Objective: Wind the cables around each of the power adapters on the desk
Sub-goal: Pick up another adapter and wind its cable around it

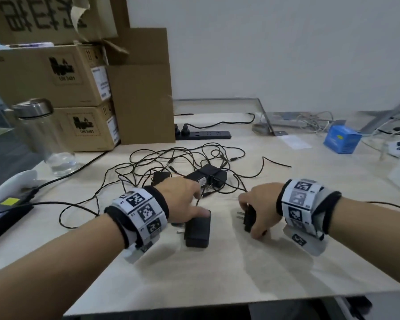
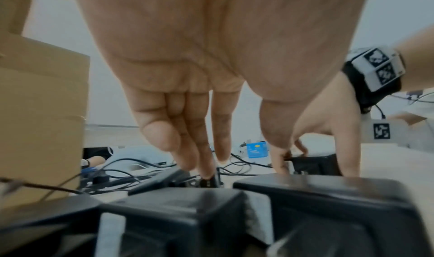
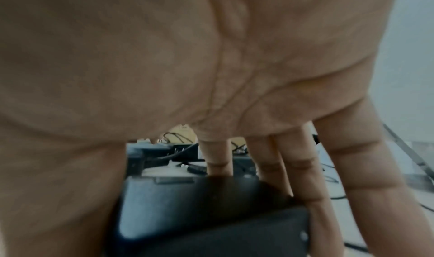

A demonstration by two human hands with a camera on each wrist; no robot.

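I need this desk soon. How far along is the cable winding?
Nothing looks wound yet. The right hand grips one adapter; the left hand rests on another adapter. More adapters still sit in the loose cables behind.

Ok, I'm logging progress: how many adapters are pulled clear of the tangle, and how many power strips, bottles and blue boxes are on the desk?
Adapters clear of the tangle: 2, flat adapter at the left hand, held adapter in the right hand
Power strip: 1
Bottle: 1
Blue box: 1
Total: 5
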